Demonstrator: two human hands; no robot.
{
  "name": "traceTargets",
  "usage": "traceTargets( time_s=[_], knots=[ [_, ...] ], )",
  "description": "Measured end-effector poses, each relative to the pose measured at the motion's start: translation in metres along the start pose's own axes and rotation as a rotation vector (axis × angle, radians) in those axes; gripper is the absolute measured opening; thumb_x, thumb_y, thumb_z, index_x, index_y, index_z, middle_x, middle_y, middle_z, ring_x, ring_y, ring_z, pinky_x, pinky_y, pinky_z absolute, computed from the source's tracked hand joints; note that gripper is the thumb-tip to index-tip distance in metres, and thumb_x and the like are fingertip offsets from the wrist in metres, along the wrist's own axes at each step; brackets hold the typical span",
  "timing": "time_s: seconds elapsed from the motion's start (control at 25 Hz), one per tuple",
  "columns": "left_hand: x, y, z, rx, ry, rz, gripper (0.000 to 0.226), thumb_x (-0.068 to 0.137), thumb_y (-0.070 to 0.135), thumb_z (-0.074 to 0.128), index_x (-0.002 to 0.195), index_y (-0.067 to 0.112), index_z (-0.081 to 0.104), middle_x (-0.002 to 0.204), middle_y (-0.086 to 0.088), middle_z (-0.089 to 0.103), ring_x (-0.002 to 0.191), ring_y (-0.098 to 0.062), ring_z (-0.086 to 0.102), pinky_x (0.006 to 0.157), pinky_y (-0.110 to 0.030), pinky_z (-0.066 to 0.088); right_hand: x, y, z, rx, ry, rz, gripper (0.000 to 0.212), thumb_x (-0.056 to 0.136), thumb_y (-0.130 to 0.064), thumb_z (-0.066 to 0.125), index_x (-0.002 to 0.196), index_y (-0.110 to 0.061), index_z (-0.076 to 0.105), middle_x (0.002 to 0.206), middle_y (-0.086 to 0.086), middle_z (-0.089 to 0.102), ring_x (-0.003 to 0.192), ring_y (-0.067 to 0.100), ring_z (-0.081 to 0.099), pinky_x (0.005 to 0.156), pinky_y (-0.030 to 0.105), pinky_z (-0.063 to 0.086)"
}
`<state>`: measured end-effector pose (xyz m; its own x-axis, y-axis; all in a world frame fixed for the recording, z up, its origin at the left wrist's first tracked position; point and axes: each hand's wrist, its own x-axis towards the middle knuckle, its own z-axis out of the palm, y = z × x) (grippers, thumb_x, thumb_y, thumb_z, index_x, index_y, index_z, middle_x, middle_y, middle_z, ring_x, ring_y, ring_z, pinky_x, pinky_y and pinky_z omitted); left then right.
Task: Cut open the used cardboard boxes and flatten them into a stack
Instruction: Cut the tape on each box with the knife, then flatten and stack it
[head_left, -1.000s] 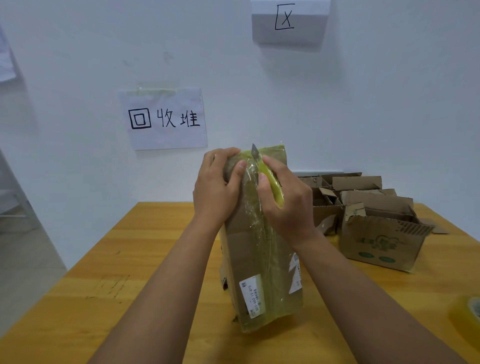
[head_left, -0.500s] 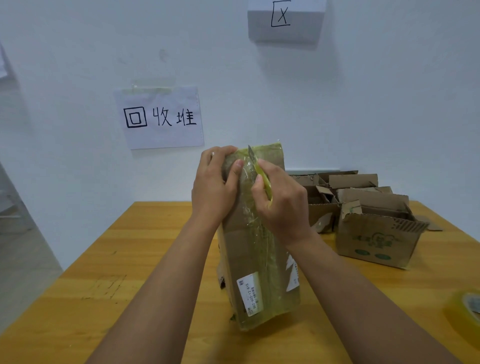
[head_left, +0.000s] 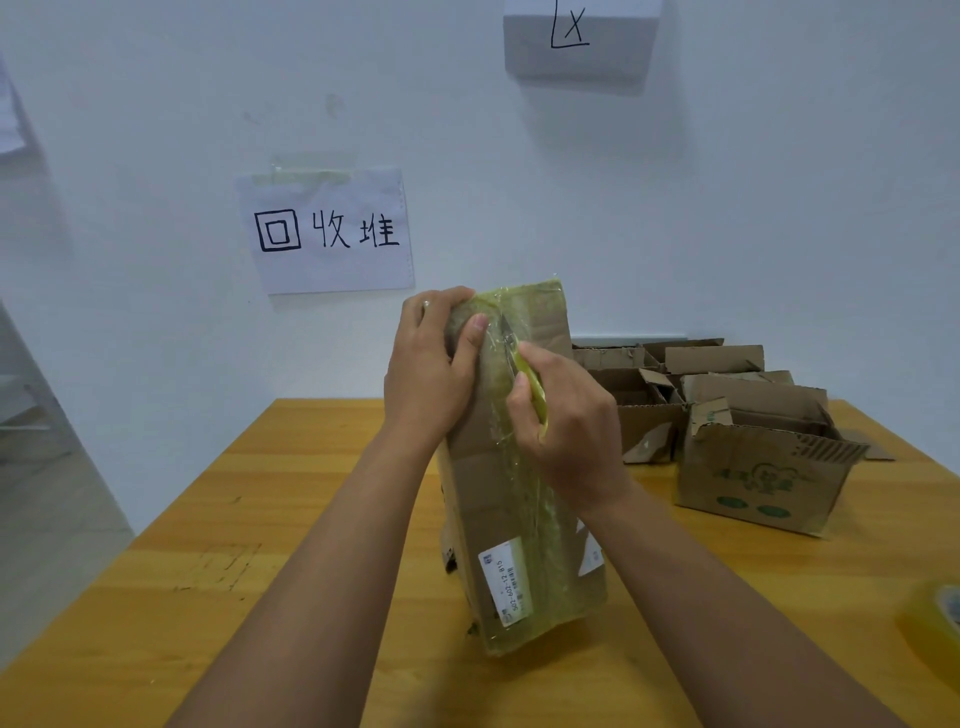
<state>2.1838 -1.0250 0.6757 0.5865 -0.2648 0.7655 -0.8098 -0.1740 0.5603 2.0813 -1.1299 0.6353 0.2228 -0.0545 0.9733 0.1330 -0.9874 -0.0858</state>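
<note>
Hands work the taped box (head_left: 519, 499): left (head_left: 431, 374) clamps its top, right (head_left: 571, 431) grips the knife (head_left: 524, 374).

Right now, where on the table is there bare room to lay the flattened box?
The left part of the table, from the left edge to the upright taped box, is bare. The near-right strip between that box and the tape roll is also bare. The far right is crowded with open boxes.
</note>
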Motion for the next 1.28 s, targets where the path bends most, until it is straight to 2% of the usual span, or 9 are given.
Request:
traceTargets(
  time_s=[0.16, 0.28, 0.44, 0.56, 0.72, 0.84, 1.0, 1.16, 1.28],
  knots=[
    [-0.009, -0.002, 0.001, 0.036, -0.090, 0.013, 0.049, 0.096, 0.043, 0.050, 0.142, 0.043, 0.035, 0.147, 0.004, 0.024, 0.132, -0.013, 0.037, 0.093, -0.035, 0.044, 0.000, 0.000, 0.000, 0.008, -0.003, 0.025, 0.028, 0.093, -0.009, 0.053, 0.112, 0.005, 0.065, 0.095, 0.016, 0.071, 0.082, 0.026, 0.070, 0.066, 0.036, 0.059],
    [-0.026, -0.005, 0.002, 0.102, -0.113, 0.041, 0.066, 0.091, 0.050, 0.047, 0.147, 0.054, 0.012, 0.157, 0.012, 0.002, 0.145, -0.017, 0.018, 0.089, -0.034, 0.042, 0.002, 0.001, -0.002, 0.022, -0.003, 0.034, 0.028, 0.093, -0.010, 0.052, 0.112, 0.005, 0.065, 0.095, 0.016, 0.072, 0.081, 0.026, 0.071, 0.065, 0.036, 0.059],
    [-0.048, -0.016, 0.012, 0.065, -0.078, 0.095, 0.056, 0.096, 0.043, 0.047, 0.148, 0.042, 0.028, 0.162, 0.008, -0.010, 0.149, -0.010, -0.001, 0.108, -0.026, 0.032, 0.006, 0.000, 0.000, 0.049, -0.010, 0.058, 0.027, 0.091, -0.009, 0.054, 0.111, 0.005, 0.066, 0.096, 0.015, 0.072, 0.084, 0.025, 0.071, 0.069, 0.031, 0.058],
    [-0.052, -0.019, 0.018, 0.022, -0.054, 0.062, 0.051, 0.099, 0.039, 0.046, 0.148, 0.039, 0.033, 0.162, 0.006, -0.009, 0.150, -0.010, 0.001, 0.104, -0.010, 0.021, 0.001, -0.001, 0.002, 0.049, -0.039, 0.076, 0.027, 0.090, -0.008, 0.054, 0.110, 0.005, 0.066, 0.099, 0.016, 0.071, 0.089, 0.027, 0.070, 0.077, 0.031, 0.056],
    [-0.053, -0.020, 0.025, 0.039, -0.020, 0.032, 0.049, 0.101, 0.034, 0.044, 0.149, 0.037, 0.031, 0.163, 0.001, -0.005, 0.150, -0.014, 0.005, 0.108, -0.031, 0.036, -0.012, 0.000, 0.000, 0.031, -0.057, 0.078, 0.028, 0.090, -0.010, 0.050, 0.108, 0.005, 0.066, 0.098, 0.016, 0.069, 0.094, 0.027, 0.066, 0.087, 0.026, 0.050],
    [-0.051, -0.022, 0.027, -0.011, -0.010, -0.054, 0.049, 0.102, 0.031, 0.044, 0.150, 0.034, 0.032, 0.163, -0.001, -0.005, 0.150, -0.013, 0.002, 0.117, -0.044, 0.028, -0.034, -0.005, -0.002, 0.009, -0.132, 0.057, 0.028, 0.090, -0.008, 0.050, 0.110, 0.005, 0.065, 0.098, 0.016, 0.069, 0.095, 0.027, 0.067, 0.089, 0.025, 0.050],
    [-0.051, -0.025, 0.026, -0.061, -0.039, -0.040, 0.051, 0.100, 0.033, 0.047, 0.149, 0.038, 0.032, 0.162, 0.004, -0.008, 0.149, -0.009, -0.002, 0.119, -0.041, 0.023, -0.040, -0.003, -0.001, 0.012, -0.144, 0.077, 0.028, 0.091, -0.008, 0.051, 0.112, 0.004, 0.065, 0.102, 0.016, 0.070, 0.097, 0.026, 0.068, 0.087, 0.029, 0.055],
    [-0.084, -0.034, 0.028, -0.122, -0.087, -0.012, 0.049, 0.094, 0.039, 0.053, 0.141, 0.047, 0.040, 0.161, 0.009, -0.007, 0.148, -0.003, 0.001, 0.114, -0.022, 0.022, -0.039, 0.000, -0.001, 0.028, -0.140, 0.111, 0.029, 0.092, -0.010, 0.052, 0.114, 0.004, 0.065, 0.102, 0.016, 0.070, 0.095, 0.025, 0.068, 0.082, 0.027, 0.055],
    [-0.096, -0.039, 0.032, -0.138, -0.058, -0.039, 0.045, 0.097, 0.037, 0.052, 0.140, 0.044, 0.043, 0.161, 0.011, -0.004, 0.148, -0.006, 0.007, 0.115, -0.027, 0.027, -0.042, -0.002, 0.001, 0.013, -0.150, 0.104, 0.028, 0.091, -0.010, 0.052, 0.112, 0.004, 0.065, 0.104, 0.017, 0.070, 0.099, 0.027, 0.068, 0.086, 0.030, 0.055]
  ],
)
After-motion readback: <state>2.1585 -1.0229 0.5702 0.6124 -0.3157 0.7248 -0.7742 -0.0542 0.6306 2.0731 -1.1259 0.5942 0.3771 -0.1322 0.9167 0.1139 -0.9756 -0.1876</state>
